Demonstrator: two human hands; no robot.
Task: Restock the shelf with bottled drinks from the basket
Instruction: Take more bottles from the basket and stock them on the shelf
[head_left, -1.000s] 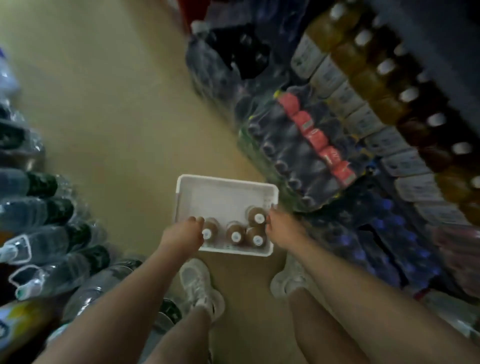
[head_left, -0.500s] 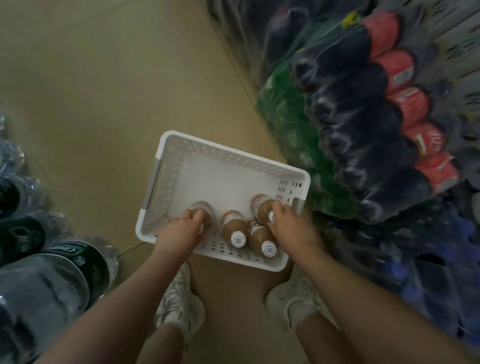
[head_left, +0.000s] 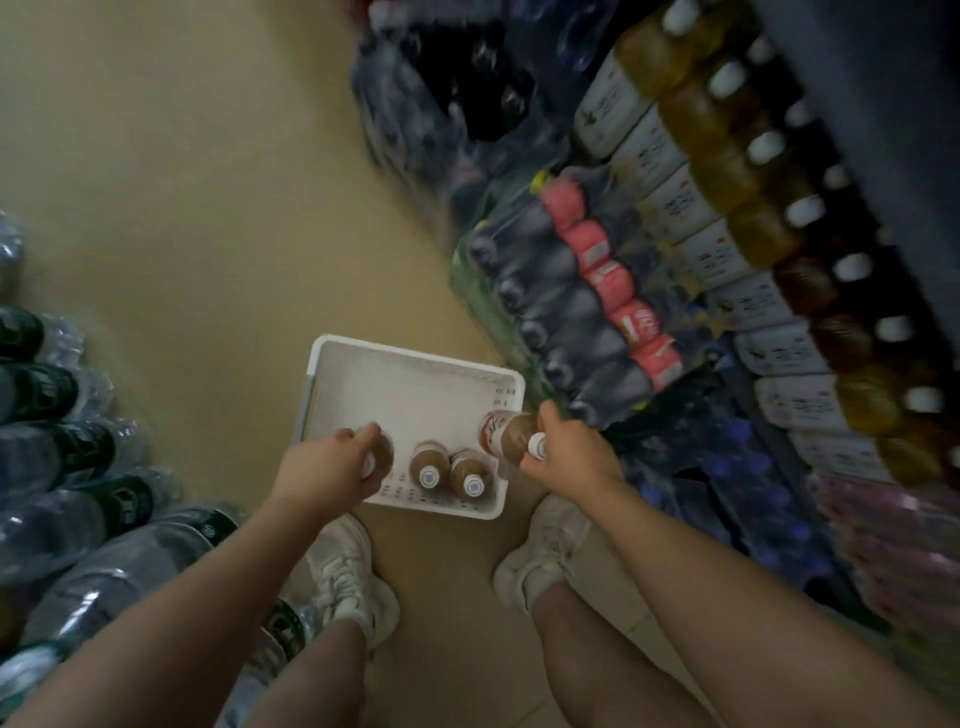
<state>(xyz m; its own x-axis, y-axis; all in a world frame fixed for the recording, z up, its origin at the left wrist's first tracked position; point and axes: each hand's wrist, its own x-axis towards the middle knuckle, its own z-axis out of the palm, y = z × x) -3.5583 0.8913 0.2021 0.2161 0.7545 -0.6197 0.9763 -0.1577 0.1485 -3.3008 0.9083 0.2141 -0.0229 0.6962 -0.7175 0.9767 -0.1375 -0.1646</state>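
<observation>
A white perforated basket (head_left: 405, 364) sits on the tan floor in front of my feet. Two brown drink bottles with white caps (head_left: 430, 465) (head_left: 470, 475) stand at its near side. My left hand (head_left: 327, 470) is closed over the top of a third brown bottle (head_left: 384, 457) at the basket's near left. My right hand (head_left: 571, 454) grips a fourth brown bottle (head_left: 506, 434) by its cap, lifted and tilted over the basket's right rim. The shelf at the right holds rows of white-capped tea bottles (head_left: 748, 228).
Shrink-wrapped packs of dark cola bottles with red labels (head_left: 587, 306) lie on the floor right of the basket. Wrapped water bottles with green labels (head_left: 78, 452) are stacked at the left. My two white shoes (head_left: 353, 577) (head_left: 540, 551) stand just behind the basket.
Both hands closed on bottles. My right hand has lifted its bottle up and to the right, over the basket's rim. The view has tilted up toward the shelf.
</observation>
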